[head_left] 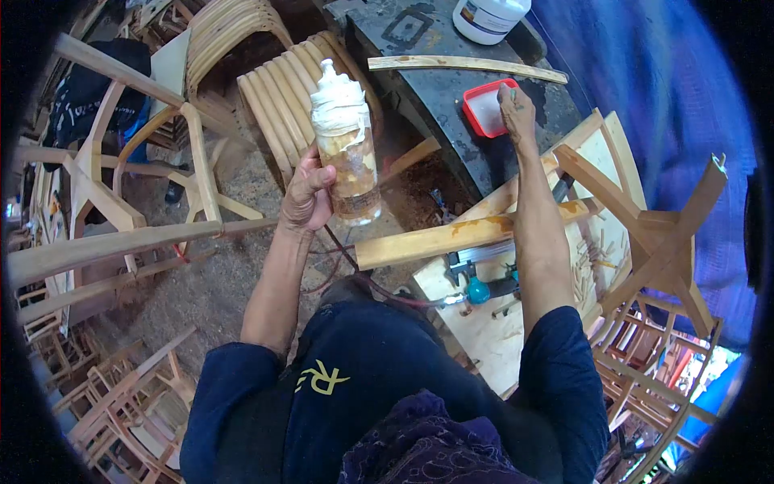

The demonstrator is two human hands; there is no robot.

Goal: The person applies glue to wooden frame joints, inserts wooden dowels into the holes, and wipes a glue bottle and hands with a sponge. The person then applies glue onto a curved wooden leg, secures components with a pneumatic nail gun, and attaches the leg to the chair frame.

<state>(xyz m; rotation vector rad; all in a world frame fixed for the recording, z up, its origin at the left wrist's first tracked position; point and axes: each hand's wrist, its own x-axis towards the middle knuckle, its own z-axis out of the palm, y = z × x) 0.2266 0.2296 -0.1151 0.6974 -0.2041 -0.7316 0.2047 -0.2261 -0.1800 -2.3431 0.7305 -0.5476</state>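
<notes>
My left hand is wrapped round a clear plastic bottle, held upright. Thick white paste, which looks like glue, coats its top, and brownish stains mark its sides. At the right rim of a red plastic tub is my right hand, its fingers closed together. A small greenish bit shows at those fingers, but what they grip is mostly hidden. White material lies inside the tub, which rests on a dark worktop. Below my right forearm runs a wooden bar with wet-looking brown patches.
A curved wooden strip and a white jug are on the worktop. Small dowels and a teal-ended tool with a hose lie on a pale board. Chair frames stand right and left; curved wooden parts are stacked ahead.
</notes>
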